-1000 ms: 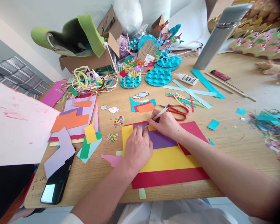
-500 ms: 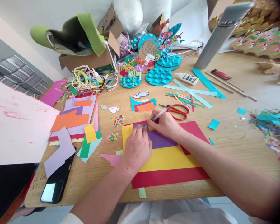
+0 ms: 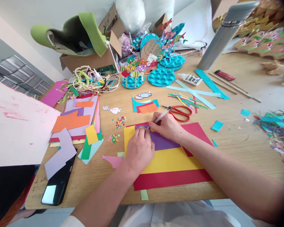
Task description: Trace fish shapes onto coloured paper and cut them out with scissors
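In my right hand [image 3: 167, 126] is a pen [image 3: 162, 115], its tip down at the upper edge of a purple sheet of paper [image 3: 164, 141]. My left hand [image 3: 140, 148] lies just left of it, fingers curled together and pressed on the purple sheet. A small greyish edge shows at those fingertips; what it belongs to is mostly hidden. Under the purple sheet lie a yellow sheet [image 3: 172, 160] and a red sheet [image 3: 172, 181]. Red-handled scissors [image 3: 183, 113] rest beyond my right hand.
White paper fish cutouts [image 3: 115, 110], a grey fish cutout [image 3: 143, 95] and confetti piles [image 3: 121, 122] lie farther back. A glue bottle [image 3: 190, 79], a grey flask [image 3: 217, 41] and blue craft discs [image 3: 161, 78] stand behind. At left are a phone [image 3: 58, 186] and stacked coloured paper [image 3: 72, 121].
The pen leans very slightly differently in my right hand. Both hands otherwise keep their places on the paper.
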Demonstrator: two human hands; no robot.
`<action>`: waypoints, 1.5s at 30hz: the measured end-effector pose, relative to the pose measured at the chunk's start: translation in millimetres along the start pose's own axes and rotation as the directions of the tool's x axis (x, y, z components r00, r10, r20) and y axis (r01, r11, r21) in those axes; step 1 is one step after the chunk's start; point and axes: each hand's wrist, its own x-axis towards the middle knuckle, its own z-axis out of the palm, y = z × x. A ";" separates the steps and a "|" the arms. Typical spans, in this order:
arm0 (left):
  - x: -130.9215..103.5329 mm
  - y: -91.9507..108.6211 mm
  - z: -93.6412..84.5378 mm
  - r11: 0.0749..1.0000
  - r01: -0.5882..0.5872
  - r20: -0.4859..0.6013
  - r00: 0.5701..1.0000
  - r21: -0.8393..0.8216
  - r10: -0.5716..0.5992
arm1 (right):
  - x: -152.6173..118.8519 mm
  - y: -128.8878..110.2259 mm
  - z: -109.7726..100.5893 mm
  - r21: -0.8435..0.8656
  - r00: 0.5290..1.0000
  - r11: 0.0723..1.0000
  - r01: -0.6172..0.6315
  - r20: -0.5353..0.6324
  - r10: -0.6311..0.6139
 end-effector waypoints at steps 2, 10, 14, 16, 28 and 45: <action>-0.4 0.1 0.0 1.000 -0.004 0.001 1.000 -0.001 0.004 | 0.1 0.4 0.2 -0.004 1.000 1.000 -0.002 0.000 0.002; -0.2 1.2 -0.9 1.000 -0.004 0.004 1.000 0.005 0.004 | 0.9 -0.8 -1.1 -0.044 1.000 0.999 0.003 -0.002 -0.003; -0.9 1.0 -1.1 1.000 -0.006 0.013 1.000 -0.006 0.006 | 0.6 -1.8 -2.8 -0.041 1.000 0.999 -0.002 0.022 0.003; -1.2 0.8 -1.0 1.000 -0.005 0.012 1.000 -0.009 0.006 | 0.2 -2.4 -3.7 -0.047 1.000 0.999 -0.006 0.026 0.008; -0.9 1.6 -2.7 1.000 -0.003 0.028 1.000 0.004 0.003 | 0.0 -4.2 -5.3 -0.078 0.999 0.996 -0.032 0.041 0.035; -0.7 0.7 -2.5 1.000 -0.011 0.023 1.000 0.005 0.011 | -0.4 -3.7 -4.7 -0.092 0.999 0.996 -0.017 0.039 0.021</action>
